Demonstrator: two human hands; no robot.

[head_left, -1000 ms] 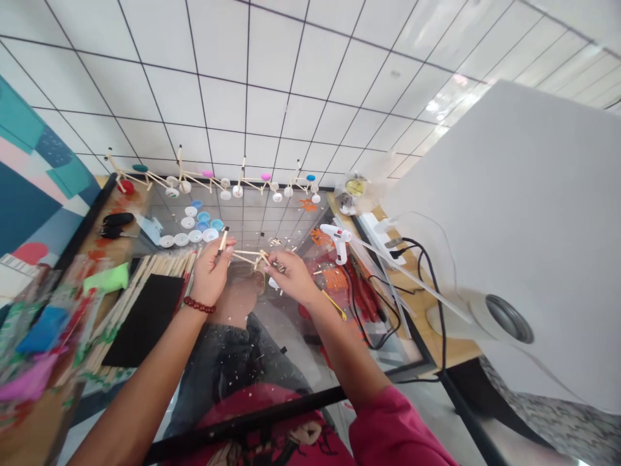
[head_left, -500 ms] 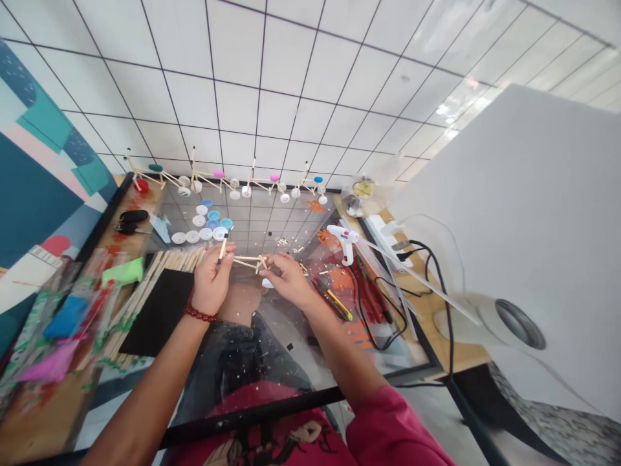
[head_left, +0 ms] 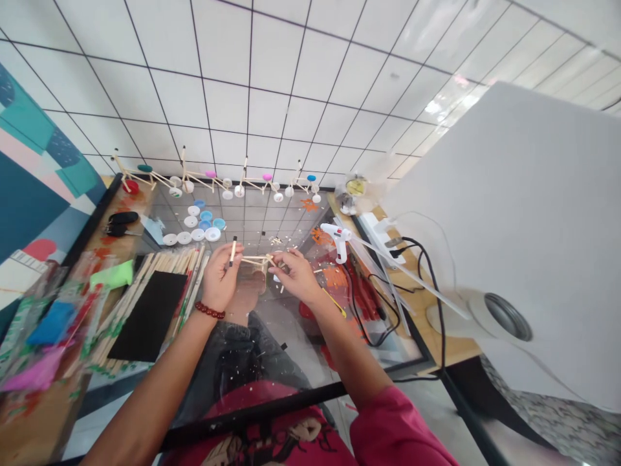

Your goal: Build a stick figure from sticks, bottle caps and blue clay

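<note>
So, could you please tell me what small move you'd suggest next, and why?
Probably bring the stick in the left hand to the frame in the right hand: the frames lined up farther off each have an upright stick, and this one seems to lack it.

Four finished stick models with bottle-cap wheels lie in a row across the upper middle of the frame, with loose plastic bottle caps just below them. Right of centre, a white hot glue gun lies near a power strip; at lower left, wooden sticks lie beside a black sheet.
</note>
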